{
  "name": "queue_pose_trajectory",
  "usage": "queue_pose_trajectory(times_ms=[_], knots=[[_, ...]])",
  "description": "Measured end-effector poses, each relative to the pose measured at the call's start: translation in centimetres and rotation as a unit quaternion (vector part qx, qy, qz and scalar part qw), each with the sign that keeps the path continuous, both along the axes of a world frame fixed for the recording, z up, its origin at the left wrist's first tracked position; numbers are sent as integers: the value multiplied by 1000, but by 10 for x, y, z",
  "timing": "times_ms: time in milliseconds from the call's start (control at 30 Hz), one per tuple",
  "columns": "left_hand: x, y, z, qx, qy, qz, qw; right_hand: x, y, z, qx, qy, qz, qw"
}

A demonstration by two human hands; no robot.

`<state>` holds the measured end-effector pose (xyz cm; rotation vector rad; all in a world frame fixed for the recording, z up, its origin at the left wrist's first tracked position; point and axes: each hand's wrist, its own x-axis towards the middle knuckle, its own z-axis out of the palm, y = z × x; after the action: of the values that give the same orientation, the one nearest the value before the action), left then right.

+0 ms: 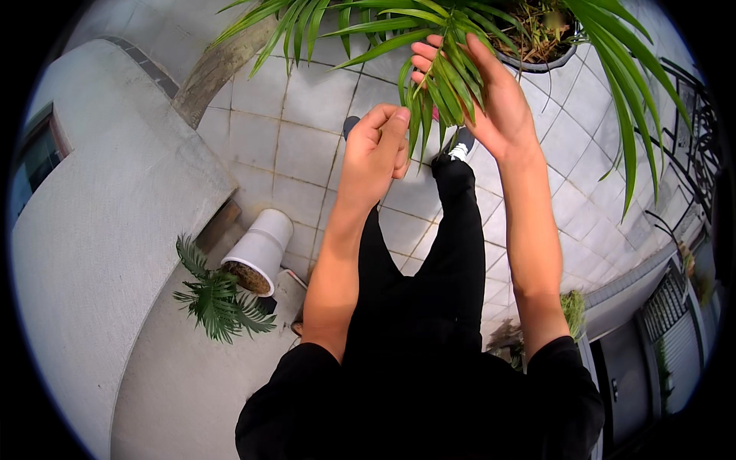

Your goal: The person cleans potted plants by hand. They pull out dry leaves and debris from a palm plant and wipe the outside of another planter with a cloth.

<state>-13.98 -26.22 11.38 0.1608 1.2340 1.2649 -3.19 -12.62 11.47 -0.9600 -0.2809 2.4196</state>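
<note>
A palm frond with long narrow green leaflets hangs down in front of me, some tips slightly yellowed. My right hand is under it, palm up, with fingers stretched out behind the leaflets and the thumb apart on the other side. The leaflets lie across that palm. Just left of the frond's tips, my left hand is closed, thumb pressed against the curled forefinger. Whatever may be in that pinch is hidden. The frond belongs to a leafy plant around a dark round pot at the top right.
Pale square tiles cover the ground under my feet. To the left, a white pot with a small palm stands near a curved pale wall. Black wrought ironwork borders the right side. More long leaves droop at upper right.
</note>
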Motion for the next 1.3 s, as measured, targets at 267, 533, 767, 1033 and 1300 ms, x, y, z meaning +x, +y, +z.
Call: queue_pose_trajectory(times_ms=[267, 533, 767, 1033, 1300], knots=[[-15, 2, 1, 2, 130, -22, 991, 7, -33, 15, 495, -422, 39, 758], [-29, 2, -1, 26, 174, -59, 983, -3, -29, 8, 364, -386, 166, 831], [-43, 4, 15, -56, 247, -61, 965, -5, -12, -15, 158, -205, 175, 950], [-50, 46, 54, 88, 400, -92, 908, -11, -9, -16, 87, -164, 150, 971], [-19, 10, 27, -150, 382, -83, 908, -16, -12, -13, 119, -173, 129, 969]])
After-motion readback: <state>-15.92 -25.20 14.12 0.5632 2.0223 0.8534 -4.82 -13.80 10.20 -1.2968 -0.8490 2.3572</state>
